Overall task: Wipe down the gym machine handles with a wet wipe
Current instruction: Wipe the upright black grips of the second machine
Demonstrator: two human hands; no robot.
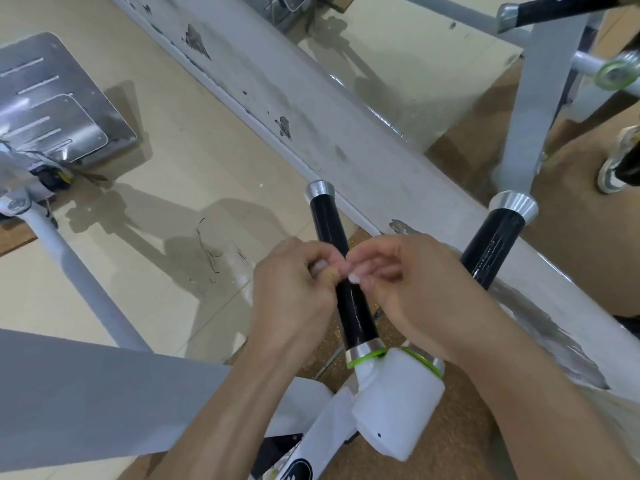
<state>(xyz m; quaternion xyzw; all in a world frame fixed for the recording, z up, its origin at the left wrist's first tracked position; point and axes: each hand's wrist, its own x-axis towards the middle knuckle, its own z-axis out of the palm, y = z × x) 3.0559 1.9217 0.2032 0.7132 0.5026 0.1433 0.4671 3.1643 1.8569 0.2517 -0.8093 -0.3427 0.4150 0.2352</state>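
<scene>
A glossy black machine handle (328, 223) with silver end caps rises from a white joint block (398, 403). A second black handle (491, 244) stands to its right. My left hand (294, 292) and my right hand (426, 292) meet in front of the first handle's middle. Their fingers are curled and their fingertips are pinched together. Only pale nails show at the fingertips. No wet wipe is visible in either hand.
A scuffed grey frame beam (311, 98) runs diagonally behind the handles. A metal footplate (52, 105) lies at the left on the tiled floor, above a grey tube (79, 278). A third black handle (554, 8) is at the top right. Someone's shoe (620, 161) stands at the right edge.
</scene>
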